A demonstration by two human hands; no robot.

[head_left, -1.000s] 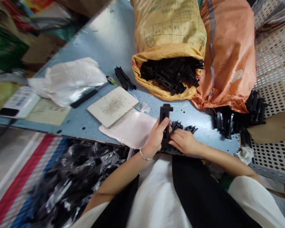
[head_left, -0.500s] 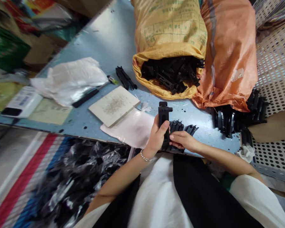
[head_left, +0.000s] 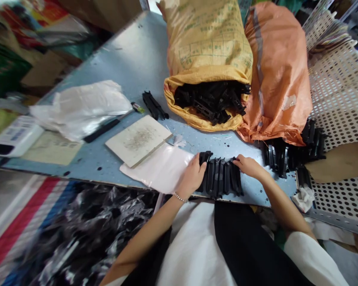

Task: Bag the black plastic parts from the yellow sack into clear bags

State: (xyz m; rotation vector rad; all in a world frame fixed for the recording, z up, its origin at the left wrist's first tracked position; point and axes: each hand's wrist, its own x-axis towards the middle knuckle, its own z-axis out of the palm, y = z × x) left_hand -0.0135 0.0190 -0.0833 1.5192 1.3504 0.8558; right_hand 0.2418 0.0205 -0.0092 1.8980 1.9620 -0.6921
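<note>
Near the table's front edge stands a row of several black plastic parts, upright side by side. My left hand is closed around a black plastic part at the row's left end, its fingertips hidden behind it. At the opposite end, my right hand pinches the top of the last black plastic part. Just left of the row lies a stack of white plastic bags, partly under a pale square board.
A yellow woven sack opens toward me, full of black parts. Beside it lies an orange sack with more black parts at its mouth. A knife, a white plastic bundle and a white device lie to the left.
My left hand has lowered the black plastic part from upright in front of me to the row's left end. My right hand has moved right, from that part to the row's far end.
</note>
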